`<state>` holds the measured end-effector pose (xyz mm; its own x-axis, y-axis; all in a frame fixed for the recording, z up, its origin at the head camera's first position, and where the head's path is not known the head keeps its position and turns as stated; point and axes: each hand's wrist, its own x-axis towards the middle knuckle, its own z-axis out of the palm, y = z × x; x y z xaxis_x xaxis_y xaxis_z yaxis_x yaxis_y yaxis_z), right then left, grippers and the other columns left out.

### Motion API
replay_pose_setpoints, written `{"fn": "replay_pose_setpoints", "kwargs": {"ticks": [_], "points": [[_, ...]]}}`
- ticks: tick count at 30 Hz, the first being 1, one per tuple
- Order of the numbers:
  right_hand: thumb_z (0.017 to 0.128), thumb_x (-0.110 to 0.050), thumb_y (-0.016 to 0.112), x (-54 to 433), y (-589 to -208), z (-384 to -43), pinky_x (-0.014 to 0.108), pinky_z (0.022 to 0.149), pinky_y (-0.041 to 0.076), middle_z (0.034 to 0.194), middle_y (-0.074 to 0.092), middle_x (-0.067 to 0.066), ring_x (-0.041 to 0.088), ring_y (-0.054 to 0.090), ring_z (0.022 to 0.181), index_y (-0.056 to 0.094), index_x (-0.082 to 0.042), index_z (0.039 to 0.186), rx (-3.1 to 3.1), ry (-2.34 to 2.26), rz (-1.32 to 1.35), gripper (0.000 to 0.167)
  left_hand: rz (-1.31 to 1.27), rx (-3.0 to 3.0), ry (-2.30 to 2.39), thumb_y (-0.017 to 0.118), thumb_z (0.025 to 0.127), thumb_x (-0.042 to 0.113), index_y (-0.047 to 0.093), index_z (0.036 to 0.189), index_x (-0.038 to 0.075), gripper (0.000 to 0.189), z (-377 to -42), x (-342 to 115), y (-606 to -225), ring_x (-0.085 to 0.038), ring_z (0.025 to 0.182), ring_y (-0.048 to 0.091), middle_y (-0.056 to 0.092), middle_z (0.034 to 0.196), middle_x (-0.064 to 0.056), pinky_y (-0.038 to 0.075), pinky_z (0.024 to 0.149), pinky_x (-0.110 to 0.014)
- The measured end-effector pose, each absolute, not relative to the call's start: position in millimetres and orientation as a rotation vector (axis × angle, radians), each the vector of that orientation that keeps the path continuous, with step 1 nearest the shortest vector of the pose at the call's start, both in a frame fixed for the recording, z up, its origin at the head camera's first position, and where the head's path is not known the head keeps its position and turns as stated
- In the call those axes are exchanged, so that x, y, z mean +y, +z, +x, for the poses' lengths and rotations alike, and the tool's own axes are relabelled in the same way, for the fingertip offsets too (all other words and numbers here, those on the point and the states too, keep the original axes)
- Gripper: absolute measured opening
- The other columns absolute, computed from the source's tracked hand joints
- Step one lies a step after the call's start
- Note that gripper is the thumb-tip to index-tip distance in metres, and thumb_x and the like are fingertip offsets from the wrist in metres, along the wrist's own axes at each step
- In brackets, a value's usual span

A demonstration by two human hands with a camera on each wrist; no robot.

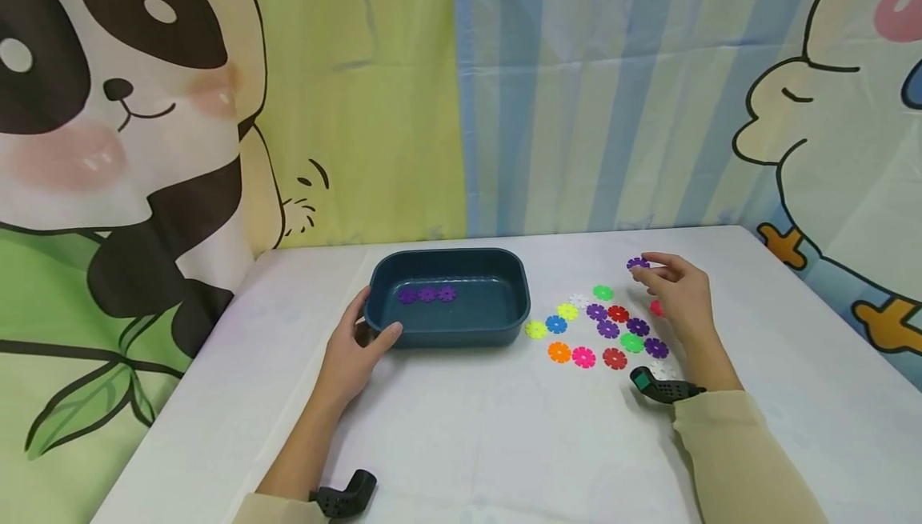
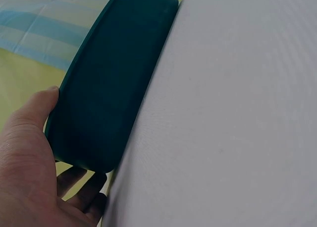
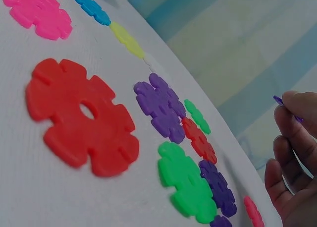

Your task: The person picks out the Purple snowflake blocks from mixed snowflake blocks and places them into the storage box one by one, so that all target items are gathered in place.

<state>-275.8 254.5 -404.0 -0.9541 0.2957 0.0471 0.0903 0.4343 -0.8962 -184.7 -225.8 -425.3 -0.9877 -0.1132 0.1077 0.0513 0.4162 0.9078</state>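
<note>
A dark teal plastic basin (image 1: 446,338) stands on the table with three purple notched discs (image 1: 427,294) in a row on its floor. At its left end my left hand (image 1: 349,356) grips the basin, thumb near the front rim and fingers round the side; the left wrist view shows the thumb (image 2: 42,105) at the rim. On the far right, my right hand (image 1: 677,292) pinches a purple notched disc (image 1: 637,264) between thumb and fingertips, raised off the table. That disc appears edge-on in the right wrist view, and nearby lies a red notched disc (image 3: 81,118).
Between basin and right hand, several flower-shaped discs lie loose: orange (image 1: 559,352), pink (image 1: 583,357), blue (image 1: 555,324), green (image 1: 631,342), purple, yellow, red and white. White cloth covers the table (image 1: 504,436). A printed curtain (image 1: 576,108) hangs behind its back edge.
</note>
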Motion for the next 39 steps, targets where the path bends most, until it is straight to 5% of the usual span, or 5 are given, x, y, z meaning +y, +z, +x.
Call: {"fn": "replay_pose_setpoints", "kwargs": {"ticks": [12, 25, 39], "points": [[0.095, -0.057, 0.067, 250.5, -389.5, -275.0, 0.022, 0.088, 0.054, 0.1, 0.065, -0.019, 0.019, 0.065, 0.109, 0.055, -0.024, 0.149, -2.44, 1.655, -0.296, 0.064, 0.073, -2.53, -1.602, 0.075, 0.093, 0.049, 0.024, 0.165, 0.03, 0.09, -185.7, -225.4, -426.1, -0.033, 0.138, 0.053, 0.041, 0.161, -0.011, 0.039, 0.12, -0.052], [0.096, -0.048, 0.07, 238.6, -377.7, -272.7, 0.01, 0.08, 0.053, 0.097, 0.065, -0.015, 0.0, 0.066, 0.09, 0.054, -0.018, 0.149, -2.387, 1.679, -0.183, 0.063, 0.07, -2.526, -1.594, 0.075, 0.093, 0.048, 0.025, 0.165, 0.03, 0.089, -185.1, -226.8, -429.5, -0.034, 0.138, 0.053, 0.042, 0.161, -0.011, 0.039, 0.119, -0.052], [0.099, -0.04, 0.07, 217.4, -367.3, -270.7, 0.008, 0.08, 0.053, 0.097, 0.064, -0.014, -0.002, 0.067, 0.088, 0.053, -0.011, 0.15, -2.37, 1.685, -0.042, 0.061, 0.06, -2.519, -1.604, 0.076, 0.092, 0.049, 0.024, 0.165, 0.028, 0.091, -184.7, -226.0, -426.5, -0.033, 0.139, 0.052, 0.04, 0.163, -0.009, 0.039, 0.12, -0.052]]}}
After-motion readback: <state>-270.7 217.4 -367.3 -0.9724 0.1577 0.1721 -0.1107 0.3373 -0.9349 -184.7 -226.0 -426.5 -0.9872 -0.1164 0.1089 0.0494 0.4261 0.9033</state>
